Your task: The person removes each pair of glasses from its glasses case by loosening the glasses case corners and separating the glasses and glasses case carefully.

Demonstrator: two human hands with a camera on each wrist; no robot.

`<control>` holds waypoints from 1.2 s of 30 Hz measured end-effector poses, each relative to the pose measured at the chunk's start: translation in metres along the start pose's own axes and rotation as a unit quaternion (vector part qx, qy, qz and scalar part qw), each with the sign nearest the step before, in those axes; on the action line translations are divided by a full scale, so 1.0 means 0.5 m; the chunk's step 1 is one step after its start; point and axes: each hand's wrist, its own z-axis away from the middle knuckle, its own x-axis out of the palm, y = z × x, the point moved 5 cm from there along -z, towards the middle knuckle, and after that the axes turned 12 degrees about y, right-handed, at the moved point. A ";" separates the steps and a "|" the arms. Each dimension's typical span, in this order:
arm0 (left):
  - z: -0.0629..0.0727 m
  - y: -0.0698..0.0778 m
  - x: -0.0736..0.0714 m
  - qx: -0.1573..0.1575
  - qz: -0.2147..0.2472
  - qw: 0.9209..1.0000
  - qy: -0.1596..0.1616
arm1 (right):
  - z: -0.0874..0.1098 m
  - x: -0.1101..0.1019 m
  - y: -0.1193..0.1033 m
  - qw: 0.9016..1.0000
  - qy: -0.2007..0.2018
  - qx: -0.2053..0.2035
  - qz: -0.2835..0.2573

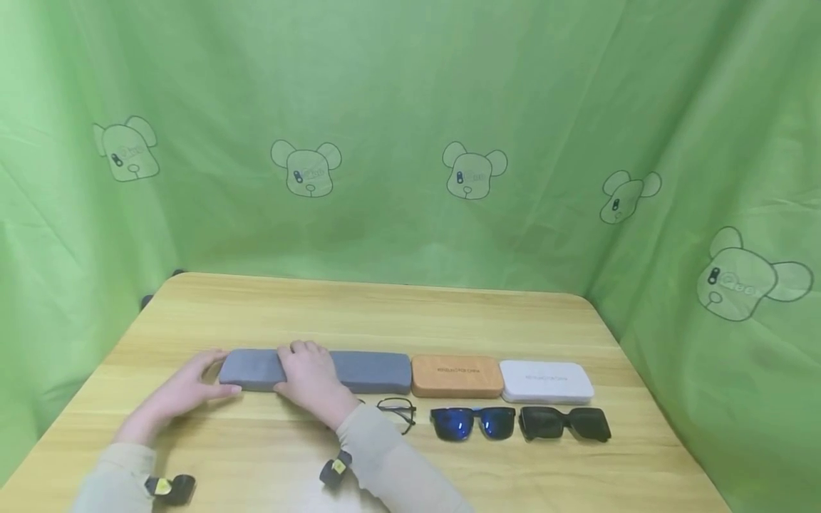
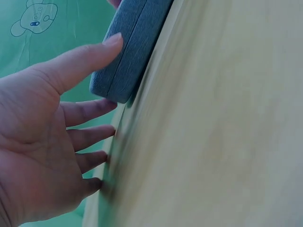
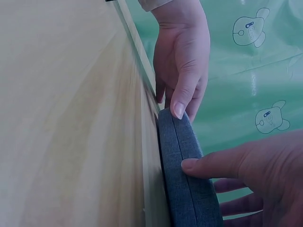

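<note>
A long grey-blue glasses case [image 1: 372,372] lies at the left of a row on the table. Whether it is one case or two end to end is hidden under my right hand. My left hand [image 1: 186,388] pinches its left end, thumb on the front [image 2: 112,40] and index finger by the end corner. My right hand [image 1: 311,377] grips it from above, farther right, with the thumb on its front face [image 3: 177,142]. Black-framed glasses [image 1: 396,410] lie in front, partly covered by the right forearm.
Right of the grey-blue case sit an orange glasses case [image 1: 457,377] and a white glasses case [image 1: 546,381]. Blue-lensed sunglasses [image 1: 454,424] and black sunglasses [image 1: 550,423] lie before them. Green curtains [image 1: 398,235] surround the wooden table [image 1: 359,306].
</note>
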 end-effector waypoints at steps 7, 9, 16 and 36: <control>-0.003 0.000 0.011 -0.009 0.000 1.000 0.007 | 0.001 0.000 0.000 1.000 0.002 -0.003 -0.001; -0.004 0.002 0.012 -0.001 -0.014 1.000 0.016 | 0.001 0.000 0.001 1.000 0.002 -0.004 0.001; -0.005 0.006 0.015 0.000 -0.031 0.999 0.035 | -0.001 0.001 0.000 1.000 0.005 -0.009 0.000; -0.009 -0.009 0.029 -0.007 -0.057 0.996 0.062 | -0.003 0.006 0.007 0.999 0.000 -0.040 -0.004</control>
